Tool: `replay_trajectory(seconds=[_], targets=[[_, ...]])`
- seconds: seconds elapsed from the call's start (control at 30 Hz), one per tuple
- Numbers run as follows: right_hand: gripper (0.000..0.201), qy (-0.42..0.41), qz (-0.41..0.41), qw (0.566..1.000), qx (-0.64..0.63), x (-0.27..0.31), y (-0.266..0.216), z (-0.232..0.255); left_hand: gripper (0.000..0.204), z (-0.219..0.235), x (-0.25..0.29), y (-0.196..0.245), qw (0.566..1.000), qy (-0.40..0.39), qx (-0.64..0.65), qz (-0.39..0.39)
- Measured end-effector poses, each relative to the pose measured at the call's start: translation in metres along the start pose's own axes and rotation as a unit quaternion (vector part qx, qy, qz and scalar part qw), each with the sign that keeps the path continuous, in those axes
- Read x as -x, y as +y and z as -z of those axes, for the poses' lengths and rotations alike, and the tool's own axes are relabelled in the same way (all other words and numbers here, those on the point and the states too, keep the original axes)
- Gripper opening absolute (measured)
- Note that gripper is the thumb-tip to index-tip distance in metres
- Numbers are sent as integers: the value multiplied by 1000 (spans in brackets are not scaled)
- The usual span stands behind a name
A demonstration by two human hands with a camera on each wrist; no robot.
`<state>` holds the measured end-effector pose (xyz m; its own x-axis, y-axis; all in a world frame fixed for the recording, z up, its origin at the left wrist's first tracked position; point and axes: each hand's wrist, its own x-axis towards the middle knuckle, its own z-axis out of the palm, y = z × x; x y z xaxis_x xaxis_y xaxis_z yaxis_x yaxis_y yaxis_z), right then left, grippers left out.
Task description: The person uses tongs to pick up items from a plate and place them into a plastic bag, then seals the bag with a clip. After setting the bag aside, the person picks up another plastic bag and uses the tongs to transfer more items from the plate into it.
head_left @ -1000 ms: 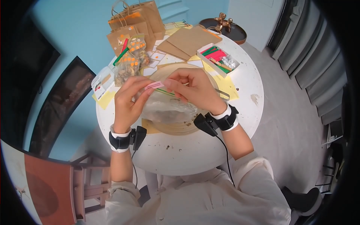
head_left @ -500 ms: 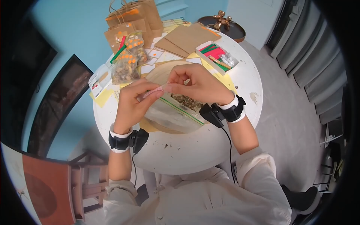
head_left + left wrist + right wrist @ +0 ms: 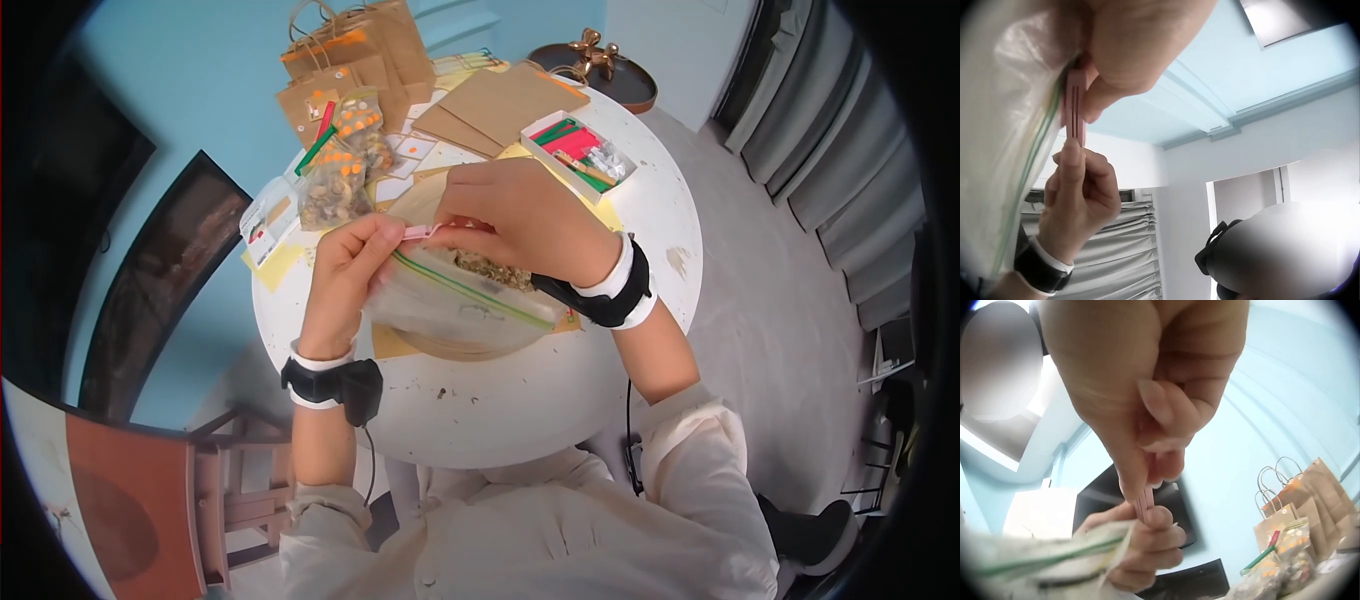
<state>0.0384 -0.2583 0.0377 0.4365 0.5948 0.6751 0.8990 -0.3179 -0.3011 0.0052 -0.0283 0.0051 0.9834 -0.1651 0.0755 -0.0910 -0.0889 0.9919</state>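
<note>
A pink bag clip (image 3: pixel 418 232) with dark lines along it lies across the upper corner of a clear zip bag (image 3: pixel 440 305). My left hand (image 3: pixel 345 275) pinches the clip's left end between thumb and fingers. At its other end my right hand (image 3: pixel 540 225) pinches with thumb and fingertips, the remaining fingers curled in. The left wrist view shows the clip (image 3: pixel 1074 106) running between both hands, close beside the bag's green zip strip (image 3: pixel 1038 140). Dried brown bits (image 3: pixel 490 270) show behind the zip strip, partly hidden by my right hand. The bag hangs over a round pale tray (image 3: pixel 450 354).
Filled bags with orange dots (image 3: pixel 335 190) and long red and green clips stand at the left back, before brown paper bags (image 3: pixel 390 60). A white box (image 3: pixel 610 195) of clips sits at the right back. Flat kraft bags (image 3: pixel 480 115) lie between. Crumbs dot the table's front.
The pink clip has shifted slightly, and my right hand has turned, its back now facing up more. The bag's green zip strip has tilted into fuller view below my hands.
</note>
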Motion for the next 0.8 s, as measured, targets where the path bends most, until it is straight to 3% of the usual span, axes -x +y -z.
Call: replay_trajectory(seconds=[0.13,0.23,0.33,0.43,0.53,0.63,0.73,0.8], targets=[[20,36,46,994,97,3,0,-12,26,-15,-4,-3,994,70,77,-13],[22,28,-2,995,93,6,-14,-16,27,-18,-6,-3,989,118,69,-47],[27,187,-86,975,84,6,-15,-27,28,-22,1,6,986,159,36,-39],[32,44,-119,991,-29,9,-9,-26,28,-28,2,4,986,149,46,-63],[31,-114,-183,969,-122,-3,-6,-23,27,-35,4,4,980,163,12,-118],[24,-91,-217,946,-225,-2,10,-19,26,-15,-5,1,936,239,28,-256],[20,-43,-203,909,-360,5,11,-19,28,9,-1,4,953,225,116,-167],[19,-46,-178,913,-363,7,9,-17,30,18,-5,1,965,200,109,-132]])
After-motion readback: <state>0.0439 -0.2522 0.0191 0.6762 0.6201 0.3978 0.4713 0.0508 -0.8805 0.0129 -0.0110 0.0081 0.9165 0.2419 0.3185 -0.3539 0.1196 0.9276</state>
